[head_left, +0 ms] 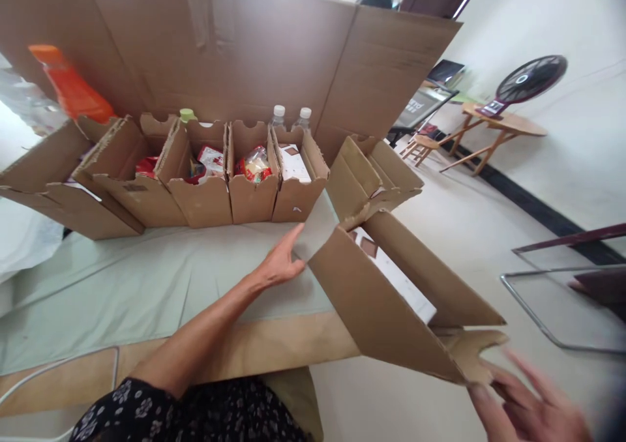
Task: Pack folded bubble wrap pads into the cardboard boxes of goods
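Note:
A long open cardboard box (381, 311) lies tilted over the table's right corner, with a white packet (401, 282) inside. My left hand (281, 263) rests at the box's far end, fingers stretched flat against its edge, holding nothing. My right hand (528, 403) is at the box's near end by a torn flap, fingers spread and blurred, touching or just off the cardboard.
A row of small cardboard boxes (205, 181) with snack packets stands on the pale green tablecloth (122, 285) before a tall cardboard wall (244, 44). Two water bottles (291, 117), an orange bottle (71, 87). A fan (531, 77) on a wooden table, a metal frame (538, 311) at right.

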`<control>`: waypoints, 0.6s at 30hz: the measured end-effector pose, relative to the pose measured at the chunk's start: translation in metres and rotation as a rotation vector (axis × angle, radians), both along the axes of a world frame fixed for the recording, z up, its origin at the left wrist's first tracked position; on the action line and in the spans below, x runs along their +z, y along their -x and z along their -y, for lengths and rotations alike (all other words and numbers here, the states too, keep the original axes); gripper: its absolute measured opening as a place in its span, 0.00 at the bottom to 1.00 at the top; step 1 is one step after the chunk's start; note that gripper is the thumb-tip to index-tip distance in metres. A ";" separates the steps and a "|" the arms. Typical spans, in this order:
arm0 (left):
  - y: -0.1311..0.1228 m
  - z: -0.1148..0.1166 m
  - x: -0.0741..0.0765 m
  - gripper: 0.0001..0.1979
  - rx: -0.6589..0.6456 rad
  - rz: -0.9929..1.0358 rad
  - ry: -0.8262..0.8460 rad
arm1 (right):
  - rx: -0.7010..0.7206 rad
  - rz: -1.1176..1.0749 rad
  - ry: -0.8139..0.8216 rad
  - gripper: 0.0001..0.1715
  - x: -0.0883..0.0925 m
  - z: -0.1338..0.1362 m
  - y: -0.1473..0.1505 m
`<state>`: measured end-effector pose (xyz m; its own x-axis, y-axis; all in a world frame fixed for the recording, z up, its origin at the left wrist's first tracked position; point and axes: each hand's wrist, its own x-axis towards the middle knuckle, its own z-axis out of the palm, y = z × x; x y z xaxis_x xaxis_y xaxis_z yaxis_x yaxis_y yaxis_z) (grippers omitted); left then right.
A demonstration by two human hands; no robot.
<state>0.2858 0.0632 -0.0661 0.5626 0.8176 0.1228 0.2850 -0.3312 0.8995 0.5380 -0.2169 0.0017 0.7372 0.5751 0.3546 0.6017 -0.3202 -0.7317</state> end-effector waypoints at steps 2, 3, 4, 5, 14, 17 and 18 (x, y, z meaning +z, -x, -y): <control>-0.015 0.019 0.007 0.47 -0.110 0.107 0.047 | -0.051 -0.171 -0.072 0.51 -0.019 0.011 0.000; -0.021 0.028 0.009 0.47 -0.155 0.157 0.062 | -0.029 -0.239 -0.049 0.54 -0.027 0.011 0.001; -0.026 0.037 0.011 0.47 -0.180 0.193 0.069 | 0.001 -0.280 0.016 0.54 -0.033 0.009 0.003; -0.029 0.047 0.012 0.46 -0.174 0.220 0.073 | 0.018 -0.288 0.090 0.53 -0.036 0.006 0.006; 0.062 0.111 -0.009 0.40 0.343 0.228 0.115 | 0.362 -0.071 0.035 0.37 -0.031 -0.105 0.055; 0.097 0.099 -0.005 0.38 0.542 0.210 0.096 | 0.582 -0.164 -0.037 0.34 -0.042 -0.168 0.079; 0.106 0.092 -0.003 0.39 0.583 0.208 0.082 | 0.631 -0.201 -0.056 0.33 -0.045 -0.187 0.088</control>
<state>0.1800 -0.0287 -0.0693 -0.0080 0.9944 0.1054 0.2139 -0.1013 0.9716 0.4504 -0.0301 -0.0436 0.3198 0.9029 0.2873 0.5117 0.0906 -0.8544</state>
